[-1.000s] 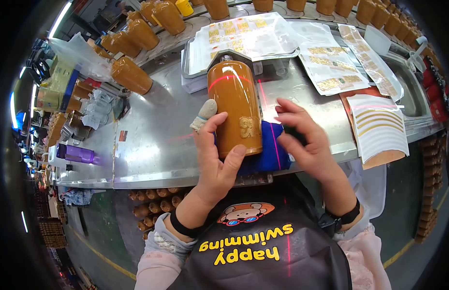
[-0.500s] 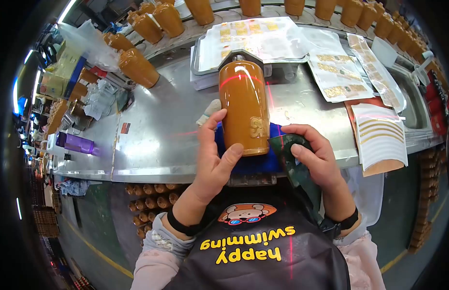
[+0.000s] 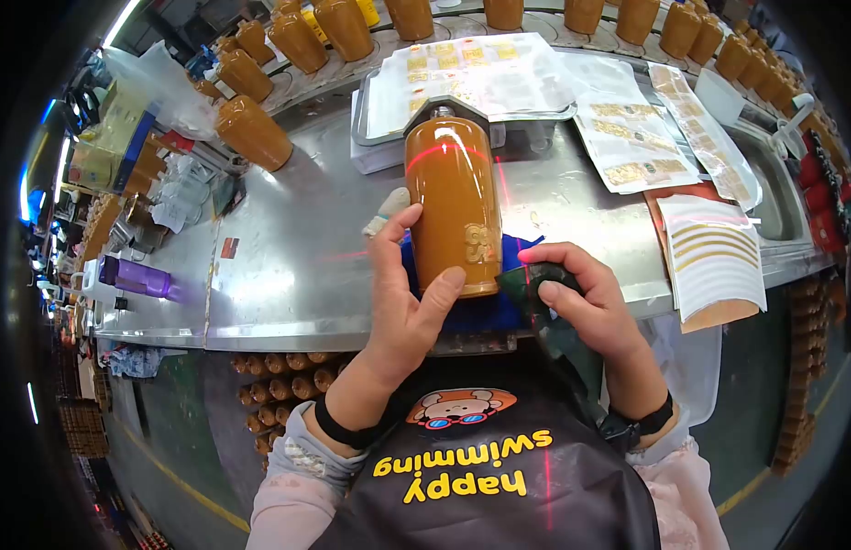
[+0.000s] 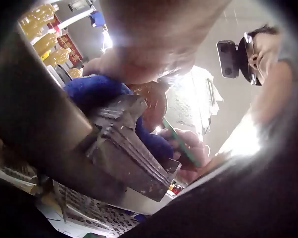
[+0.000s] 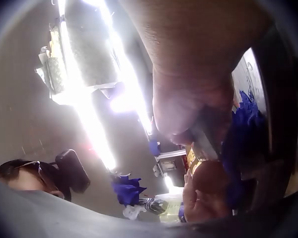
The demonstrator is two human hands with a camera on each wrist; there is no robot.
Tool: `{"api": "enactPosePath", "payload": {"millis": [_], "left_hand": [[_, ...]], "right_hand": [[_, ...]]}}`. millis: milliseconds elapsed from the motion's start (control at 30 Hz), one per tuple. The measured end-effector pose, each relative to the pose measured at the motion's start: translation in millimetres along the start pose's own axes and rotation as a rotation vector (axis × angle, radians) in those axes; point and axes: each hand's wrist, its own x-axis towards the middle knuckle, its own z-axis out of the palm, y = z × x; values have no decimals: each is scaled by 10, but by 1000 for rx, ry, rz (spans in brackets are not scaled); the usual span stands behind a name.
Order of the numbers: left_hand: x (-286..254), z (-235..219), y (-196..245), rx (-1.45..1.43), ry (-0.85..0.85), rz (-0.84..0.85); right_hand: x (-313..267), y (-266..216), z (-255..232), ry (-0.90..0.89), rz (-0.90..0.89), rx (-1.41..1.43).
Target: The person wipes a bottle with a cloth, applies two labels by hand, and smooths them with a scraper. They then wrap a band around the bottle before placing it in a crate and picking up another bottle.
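Observation:
A glossy brown bottle [image 3: 448,197] lies slanted over a blue cloth [image 3: 485,316], its neck in a dark angular bracket [image 3: 418,120]. A raised emblem [image 3: 480,243] sits low on its side. My left hand [image 3: 398,312] holds the bottle's lower part, thumb by the base and fingers along the left side; one finger wears a pale cover [image 3: 389,213]. Between thumb and index finger, my right hand [image 3: 595,307] pinches a dark green flat strip [image 3: 558,321], whose tip is right at the bottle's lower right corner. The left wrist view shows the strip's green edge [image 4: 181,141] close to the bottle's base [image 4: 156,104].
Sheets of gold decals [image 3: 476,69] lie on a tray behind the bottle. More decal sheets [image 3: 631,137] and curved gold strips [image 3: 719,252] are at right, near a sink [image 3: 783,183]. Another brown bottle [image 3: 253,133] stands left, a purple bottle [image 3: 137,278] farther left. Several bottles line the back.
My right hand, earlier spread beside the bottle, has come to pinch the dark green strip and bring its tip to the bottle's lower corner. My left hand keeps its hold on the bottle.

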Motion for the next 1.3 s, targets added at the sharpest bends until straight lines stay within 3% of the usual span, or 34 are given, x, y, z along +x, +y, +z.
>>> {"api": "enactPosePath", "payload": {"millis": [233,333,533,633,833,867,1067,1300], "left_hand": [[1,16,29,1,7,36],[57,-2,94,201,-16,222],[73,30,113,228,-81,269],[62,26,94,216,-85,268],[60,27,75,242,-76,326],[60,20,75,264,-75,353],[-36,-118,-101,-31,42,147],[-130,-146,-126,-64,15,9]], "right_hand": [[52,-29,46,-37,4,-1],[63,-21,38,-61,-10,-27],[66,-106,67,-99,-82,-10],[20,-159,39,-69,-36,51],[154,-183,100,-32,-437,-648],[155,-281,220,-9,-413,-629],[239,-317,344,13,-377,-731],[277,-522,450,-32,-307,-685]]}}
